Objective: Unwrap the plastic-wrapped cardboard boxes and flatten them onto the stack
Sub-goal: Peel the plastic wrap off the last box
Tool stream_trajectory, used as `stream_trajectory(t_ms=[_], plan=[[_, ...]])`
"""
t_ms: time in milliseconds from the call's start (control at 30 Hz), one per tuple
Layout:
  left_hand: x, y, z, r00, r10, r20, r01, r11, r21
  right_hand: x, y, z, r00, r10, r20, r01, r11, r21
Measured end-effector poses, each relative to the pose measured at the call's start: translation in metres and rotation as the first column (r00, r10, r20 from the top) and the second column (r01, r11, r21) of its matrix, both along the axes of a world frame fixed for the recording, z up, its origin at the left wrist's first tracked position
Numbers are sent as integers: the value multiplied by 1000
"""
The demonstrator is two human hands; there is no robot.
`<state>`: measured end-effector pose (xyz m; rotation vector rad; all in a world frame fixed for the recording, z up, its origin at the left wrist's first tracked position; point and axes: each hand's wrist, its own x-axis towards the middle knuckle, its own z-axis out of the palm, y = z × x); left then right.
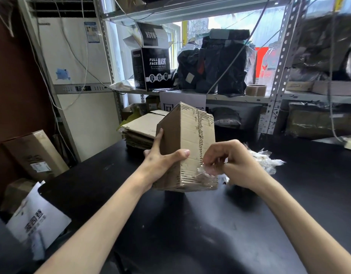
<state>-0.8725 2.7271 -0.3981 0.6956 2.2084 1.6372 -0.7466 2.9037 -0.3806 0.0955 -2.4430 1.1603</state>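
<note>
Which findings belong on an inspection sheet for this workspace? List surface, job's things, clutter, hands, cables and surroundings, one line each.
Surface: black table, mostly bare near the person.
Job's things: bundle of cardboard boxes held upright; flattened cardboard stack behind it; plastic wrap partly peeled at the bundle's lower corner.
Clutter: crumpled plastic wrap pile on the table's right side.
Hands: left hand grips the bundle; right hand pinches the wrap.
Cables: white cords hang at left; grey cable crosses the shelf.
Surroundings: metal shelving, Full Face Mask box, tape roll, air conditioner.
</note>
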Motion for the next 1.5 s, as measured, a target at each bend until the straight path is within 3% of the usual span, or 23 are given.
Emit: stream_trajectory(t_ms=[100,167,267,367,433,633,1033,1167,1233,1300,1400,1500], plan=[[5,2,6,1000,20,5,-20,999,-28,0,0,-5,986,-128,-107,117,987,-110],[6,3,8,999,28,22,-27,999,-40,-2,-1,-8,933,-268,-240,272,962,-19],[6,5,7,998,57,24,-56,998,-35,-2,-2,-9,921,-200,-335,264,952,156],[2,4,3,996,65,55,-64,998,-21,2,0,-7,956,-108,-273,173,958,229],[-1,2,2,995,57,86,-56,998,-11,3,0,-7,972,-122,-200,177,942,286],[6,6,7,996,80,43,-79,996,-32,1,-7,-9,970,-146,-192,208,912,354],[14,5,3,995,91,-31,-91,996,10,5,-4,0,997,-4,81,-20,956,292],[18,5,8,992,125,-13,-125,992,-5,10,-2,3,1000,-10,10,9,999,41],[18,5,12,991,137,4,-137,990,-24,15,-2,9,997,30,-75,-30,1000,-5],[17,5,16,985,168,35,-167,985,-42,15,-11,11,993,25,-118,-18,998,59],[12,3,18,963,262,62,-260,965,-36,5,-32,-8,984,-90,-155,127,959,252],[4,-3,12,947,309,84,-312,950,24,-5,-49,-27,941,-181,-287,259,929,264]])
